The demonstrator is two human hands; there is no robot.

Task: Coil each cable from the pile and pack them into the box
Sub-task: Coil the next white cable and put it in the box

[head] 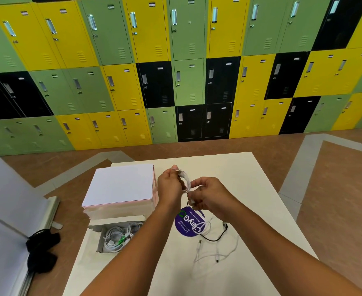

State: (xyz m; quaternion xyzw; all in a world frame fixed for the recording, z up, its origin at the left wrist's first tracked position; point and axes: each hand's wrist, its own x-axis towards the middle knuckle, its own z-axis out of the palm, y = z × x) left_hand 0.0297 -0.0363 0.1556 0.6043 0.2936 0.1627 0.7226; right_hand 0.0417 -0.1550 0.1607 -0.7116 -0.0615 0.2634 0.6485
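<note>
Both hands are raised over the middle of the white table [250,189]. My left hand [170,185] pinches a small coil of white cable [186,180] by its upper end. My right hand [210,196] grips the same coil's lower part, and a thin dark lead hangs down from it. On the table below lies a loose pile: a black cable [216,237] and white cables [222,253]. An open box [100,242] at the left front holds several coiled white cables [117,237]. Its white lid [122,184] stands up behind it.
A round purple sticker [185,223] lies on the table under my hands. Coloured lockers [175,71] fill the wall behind. A grey partition [7,210] with black cloth [42,251] at its base stands on the left. Brown floor [336,189] surrounds the table.
</note>
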